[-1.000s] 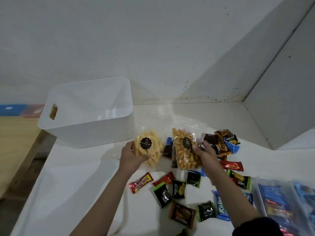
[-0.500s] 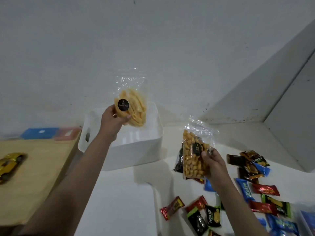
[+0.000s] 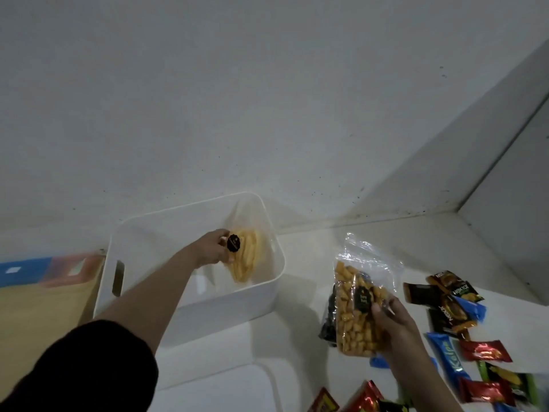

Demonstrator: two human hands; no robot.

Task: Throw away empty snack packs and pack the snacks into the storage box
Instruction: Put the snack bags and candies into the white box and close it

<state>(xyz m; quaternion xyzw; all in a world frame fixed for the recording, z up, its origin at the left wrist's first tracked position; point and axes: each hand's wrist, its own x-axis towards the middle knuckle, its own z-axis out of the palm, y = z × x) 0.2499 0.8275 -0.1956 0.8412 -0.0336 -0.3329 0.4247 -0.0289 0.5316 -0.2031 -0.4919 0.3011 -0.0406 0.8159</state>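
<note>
Snack bag upright in box

A grey-white wall fills the upper frame, speckled with dark spots near its base. At far left, a wooden surface carries blurred blue and red flat items along its far edge. At right, a grey panel stands angled.

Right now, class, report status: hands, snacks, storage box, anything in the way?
Left hand holds clear bag of yellow sticks inside white plastic storage box. Right hand grips clear bag of orange puffs above table. Box path unobstructed.
</note>
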